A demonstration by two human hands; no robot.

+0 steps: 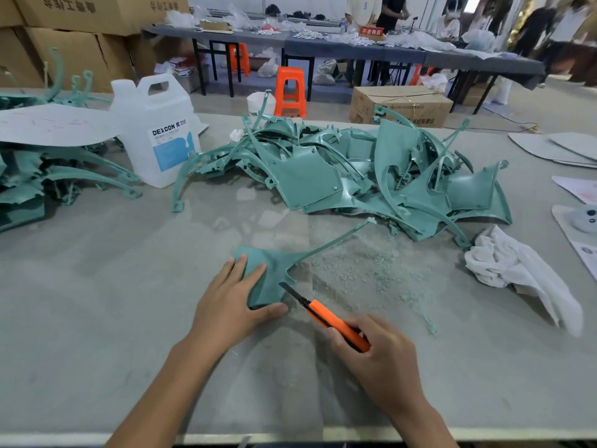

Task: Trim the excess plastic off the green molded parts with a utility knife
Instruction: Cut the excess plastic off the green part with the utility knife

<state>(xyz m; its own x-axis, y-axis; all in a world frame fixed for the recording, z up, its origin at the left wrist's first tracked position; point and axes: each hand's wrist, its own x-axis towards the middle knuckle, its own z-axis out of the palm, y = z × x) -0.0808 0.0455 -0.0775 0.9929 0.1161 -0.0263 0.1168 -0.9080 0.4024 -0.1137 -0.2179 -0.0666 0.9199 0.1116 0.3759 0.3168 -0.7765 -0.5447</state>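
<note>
We show the right hand point(382, 360) with its fingers curled round the rear of the orange utility knife point(323, 313). The grip is closed on the handle, and the dark blade runs forward and to the left of it. The blade tip meets the right-hand edge of the green molded part point(273, 279), which lies flat on the grey table point(129, 302) just ahead and left of the knife grip. The left hand point(226, 305), to the left of the right hand, rests on that part with fingers straight and the thumb stretched along the part's near edge; it presses rather than clasps. A thin arm of the part reaches away from both hands, forward and to the right. Green shavings point(365, 270) lie scattered just beyond the knife hand. Farther ahead of the grip sits a pile of green parts point(310, 179). Well to the right of the grip is a crumpled white cloth point(523, 273), and far ahead on the left are a white jug point(158, 130) and a second heap of parts point(29, 185).
</note>
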